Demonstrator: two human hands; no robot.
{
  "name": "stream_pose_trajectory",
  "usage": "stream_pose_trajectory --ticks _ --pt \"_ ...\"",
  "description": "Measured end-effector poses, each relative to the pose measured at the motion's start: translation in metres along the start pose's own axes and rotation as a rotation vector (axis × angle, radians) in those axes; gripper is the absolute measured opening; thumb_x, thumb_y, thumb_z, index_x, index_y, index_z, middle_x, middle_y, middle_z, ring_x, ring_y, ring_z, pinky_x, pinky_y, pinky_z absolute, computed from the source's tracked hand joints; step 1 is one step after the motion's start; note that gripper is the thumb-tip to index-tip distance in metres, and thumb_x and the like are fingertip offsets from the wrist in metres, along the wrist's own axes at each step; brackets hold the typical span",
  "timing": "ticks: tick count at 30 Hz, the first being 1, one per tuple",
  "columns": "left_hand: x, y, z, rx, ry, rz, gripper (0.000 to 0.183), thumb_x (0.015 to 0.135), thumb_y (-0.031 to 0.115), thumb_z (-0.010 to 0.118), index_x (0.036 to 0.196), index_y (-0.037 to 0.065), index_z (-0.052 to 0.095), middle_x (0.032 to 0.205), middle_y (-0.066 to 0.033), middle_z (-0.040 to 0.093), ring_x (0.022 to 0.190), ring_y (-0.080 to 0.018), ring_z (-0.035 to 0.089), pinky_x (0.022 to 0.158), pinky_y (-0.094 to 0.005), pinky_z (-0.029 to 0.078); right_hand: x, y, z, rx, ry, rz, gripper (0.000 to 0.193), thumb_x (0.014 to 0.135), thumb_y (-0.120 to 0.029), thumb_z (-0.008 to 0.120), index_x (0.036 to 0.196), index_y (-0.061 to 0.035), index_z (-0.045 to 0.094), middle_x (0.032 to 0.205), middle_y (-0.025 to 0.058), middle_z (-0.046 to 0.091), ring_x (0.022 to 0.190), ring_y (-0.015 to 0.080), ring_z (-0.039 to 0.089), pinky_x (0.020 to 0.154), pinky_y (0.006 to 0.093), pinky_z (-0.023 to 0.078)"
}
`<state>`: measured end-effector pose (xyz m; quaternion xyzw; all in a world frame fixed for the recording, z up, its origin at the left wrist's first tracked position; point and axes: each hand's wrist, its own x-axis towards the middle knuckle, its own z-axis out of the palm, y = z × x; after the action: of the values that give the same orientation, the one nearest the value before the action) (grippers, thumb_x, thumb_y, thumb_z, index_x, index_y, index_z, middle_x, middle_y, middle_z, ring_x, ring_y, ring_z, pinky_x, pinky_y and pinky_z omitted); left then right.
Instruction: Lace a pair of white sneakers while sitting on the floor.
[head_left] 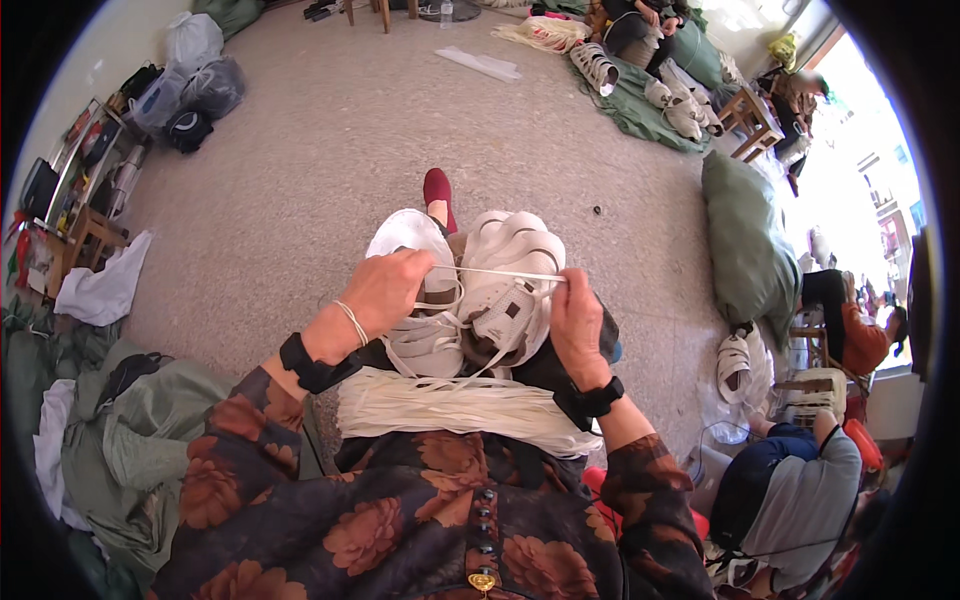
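Note:
A flat cream shoelace (500, 272) runs taut between my two hands, above the shoes on my lap. My left hand (385, 290) is closed in a pinch on its left part, over a white sneaker (425, 347). My right hand (577, 328) pinches the same lace beside a beige and white sneaker (508, 312), whose opening and tongue face me. More lace loops hang between the two shoes. Several white soles or shoes show at their far side, partly hidden. Across my lap, nearer to me, lies a thick bundle of cream laces (450, 405).
A stuffed green sack (750, 235) stands at the right. People sit working there, with loose shoes (733, 365) near them and more shoes (682, 108) on a green cloth farther off. Green cloth (140, 440) lies at my left; plastic bags (200, 85) sit by the wall.

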<state>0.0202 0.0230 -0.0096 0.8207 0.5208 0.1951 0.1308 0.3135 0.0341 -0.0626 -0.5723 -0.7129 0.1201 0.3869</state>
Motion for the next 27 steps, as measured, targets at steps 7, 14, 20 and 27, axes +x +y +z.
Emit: stream_pose_trajectory --ticks 7,14,20,27 --pt "0.013 0.026 0.032 -0.239 -0.079 -0.010 0.016 0.094 0.009 0.050 0.100 0.001 0.061 0.090 -0.0207 0.065 0.086 -0.0407 0.064 0.074 -0.0478 0.050 0.010 0.041 -0.016 0.207 0.151 0.298 0.011 0.097 -0.008 0.048 0.103 -0.0025 0.056 0.070 0.0121 0.057 0.059 0.0209 0.058 0.055 0.0378 0.048" --pt "0.039 0.036 0.070 -0.432 0.037 -0.026 0.018 0.092 0.006 0.051 0.102 -0.003 0.063 0.091 -0.0225 0.066 0.088 -0.0425 0.064 0.076 -0.0472 0.051 0.030 0.055 -0.072 0.471 0.341 0.470 0.014 0.099 -0.011 0.041 0.099 -0.0031 0.053 0.067 0.0033 0.053 0.050 0.0098 0.051 0.042 0.0266 0.042" --pt "0.042 0.019 0.077 -0.445 0.109 -0.033 0.016 0.090 0.008 0.057 0.097 -0.002 0.067 0.093 -0.0216 0.067 0.087 -0.0406 0.065 0.076 -0.0449 0.051 -0.010 0.097 -0.090 0.507 0.383 0.623 0.014 0.098 -0.011 0.041 0.099 -0.0037 0.053 0.067 0.0051 0.054 0.048 0.0107 0.052 0.040 0.0265 0.042" --pt "0.041 0.019 0.068 -0.176 0.044 -0.136 0.012 0.089 0.011 0.061 0.093 0.001 0.068 0.085 -0.0168 0.064 0.083 -0.0360 0.064 0.076 -0.0423 0.050 -0.036 0.110 -0.095 0.516 0.358 0.775 0.014 0.098 -0.013 0.042 0.098 -0.0040 0.052 0.075 0.0076 0.059 0.049 0.0107 0.054 0.040 0.0263 0.043"
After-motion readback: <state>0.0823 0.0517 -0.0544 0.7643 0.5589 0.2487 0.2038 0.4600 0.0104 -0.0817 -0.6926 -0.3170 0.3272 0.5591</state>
